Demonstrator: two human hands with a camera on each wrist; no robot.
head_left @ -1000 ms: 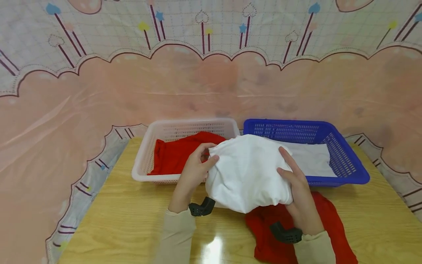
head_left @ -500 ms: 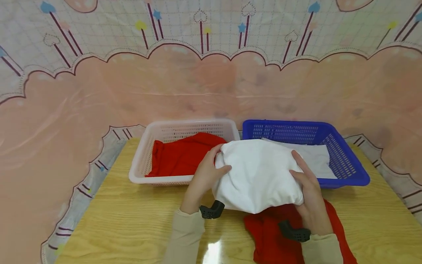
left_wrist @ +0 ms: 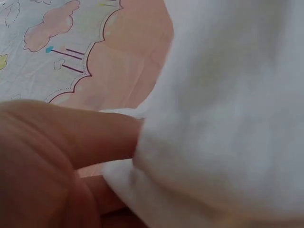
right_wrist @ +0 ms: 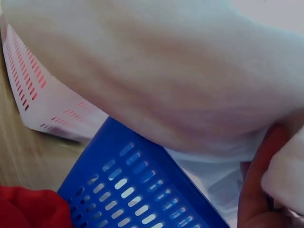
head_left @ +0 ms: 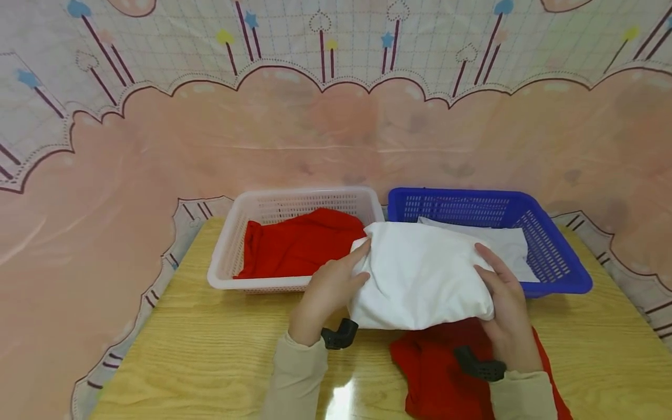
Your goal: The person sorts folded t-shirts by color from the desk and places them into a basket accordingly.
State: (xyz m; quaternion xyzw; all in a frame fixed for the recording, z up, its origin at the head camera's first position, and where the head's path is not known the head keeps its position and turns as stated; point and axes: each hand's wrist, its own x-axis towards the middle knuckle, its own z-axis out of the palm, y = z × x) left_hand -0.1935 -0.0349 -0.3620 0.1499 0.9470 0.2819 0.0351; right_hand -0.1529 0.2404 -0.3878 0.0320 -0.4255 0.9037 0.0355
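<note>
**Two hands, one white bundle above the basket rims**

Both hands clasp a folded white cloth (head_left: 420,274) from opposite ends: left hand (head_left: 328,291) with fingers curled round its left edge, right hand (head_left: 506,312) cupping the right. It hangs over the near rims of the pink basket (head_left: 226,256) and blue basket (head_left: 556,256), above a red cloth (head_left: 436,373) on the table (head_left: 210,356). It looks light, soft and floppy (likely to sag and unfold mid-span), so end grips suit it. Its long axis runs left to right.
</note>
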